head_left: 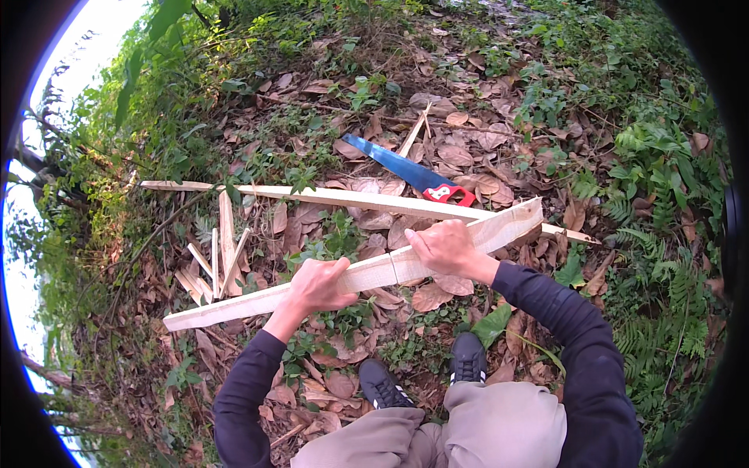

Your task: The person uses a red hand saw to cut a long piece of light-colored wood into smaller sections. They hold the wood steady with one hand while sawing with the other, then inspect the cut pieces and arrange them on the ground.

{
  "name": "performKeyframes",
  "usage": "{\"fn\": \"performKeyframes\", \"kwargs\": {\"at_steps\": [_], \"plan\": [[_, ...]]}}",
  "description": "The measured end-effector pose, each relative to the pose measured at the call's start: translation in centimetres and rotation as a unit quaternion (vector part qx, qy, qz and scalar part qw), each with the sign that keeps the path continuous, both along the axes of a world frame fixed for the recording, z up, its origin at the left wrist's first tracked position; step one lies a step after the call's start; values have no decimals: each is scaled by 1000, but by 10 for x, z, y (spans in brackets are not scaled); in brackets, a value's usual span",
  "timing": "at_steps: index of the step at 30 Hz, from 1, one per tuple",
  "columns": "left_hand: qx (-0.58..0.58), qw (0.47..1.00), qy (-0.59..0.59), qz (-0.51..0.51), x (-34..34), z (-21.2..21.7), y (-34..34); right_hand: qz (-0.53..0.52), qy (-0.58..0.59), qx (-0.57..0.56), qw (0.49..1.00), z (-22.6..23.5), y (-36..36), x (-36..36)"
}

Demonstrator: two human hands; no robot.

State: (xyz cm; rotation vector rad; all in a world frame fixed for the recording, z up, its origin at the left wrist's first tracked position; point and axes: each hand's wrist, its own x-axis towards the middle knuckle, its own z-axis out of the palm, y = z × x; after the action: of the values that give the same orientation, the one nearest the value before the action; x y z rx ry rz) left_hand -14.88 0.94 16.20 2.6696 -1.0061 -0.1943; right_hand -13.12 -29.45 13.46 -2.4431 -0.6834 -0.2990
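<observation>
A pale wooden plank [374, 272] is held up in front of me, slanting from lower left to upper right. My left hand [317, 285] is closed around it left of the middle. Farther right, my right hand [446, 248] grips the same plank with its thumb along the face. A thin dark cut line crosses the wood between my two hands. Past the plank lies a handsaw [402, 168] with a blue blade and a red handle, on the leaves. The palms and some of the fingers are hidden behind the plank.
A long narrow wooden strip [312, 194] lies across the ground beyond the plank. Several short wood pieces [228, 242] rest at the left, and a thin stick [413, 134] lies behind the saw. Dry leaves and green plants surround my shoes [466, 359].
</observation>
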Motion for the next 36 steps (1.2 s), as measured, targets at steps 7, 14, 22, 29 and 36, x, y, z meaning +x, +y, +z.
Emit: {"fn": "performKeyframes", "kwargs": {"at_steps": [7,14,22,29,36], "plan": [[86,988,-124,15,-13,3,4,177,83,-99,976,28,-15,-3],[107,972,-202,57,-16,-7,1,229,669,-168,687,38,-18,35],[29,995,66,68,13,-1,33,156,145,-117,970,32,-29,0],[-56,997,8,55,-17,-11,25,180,-19,-135,974,31,-38,5],[-53,996,-62,36,-3,28,5,161,147,179,959,12,15,-32]]}}
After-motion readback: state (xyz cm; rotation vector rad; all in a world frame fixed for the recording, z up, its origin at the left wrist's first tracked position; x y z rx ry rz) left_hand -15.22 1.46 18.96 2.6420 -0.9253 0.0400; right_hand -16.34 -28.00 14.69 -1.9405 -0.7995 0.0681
